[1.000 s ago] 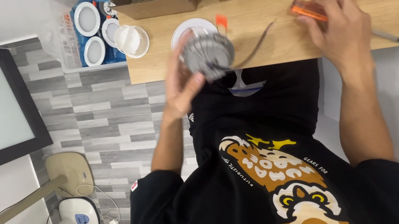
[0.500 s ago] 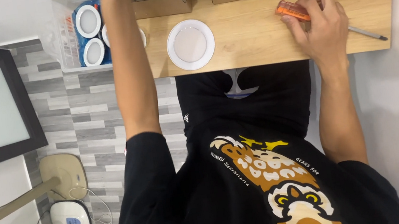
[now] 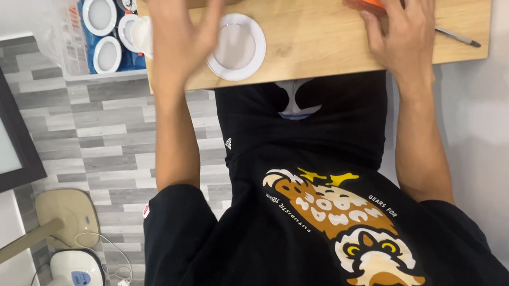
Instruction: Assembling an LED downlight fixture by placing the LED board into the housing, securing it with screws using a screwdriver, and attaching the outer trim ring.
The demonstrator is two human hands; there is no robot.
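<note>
On the wooden tabletop (image 3: 319,36), head view: a white round recessed-light trim (image 3: 235,46) lies flat near the front edge, at about 11 o'clock from frame centre. It looks light, rigid and smooth, probably thin plastic that could crack; its raised rim is likely the surest place to take hold. The left hand (image 3: 177,25), fingers spread wide and empty, hovers just at the trim's 9 o'clock, overlapping its edge. The right hand (image 3: 403,25), at 3 o'clock from the trim and well apart, curls over an orange-handled screwdriver (image 3: 363,1), pressing it against the tabletop.
</note>
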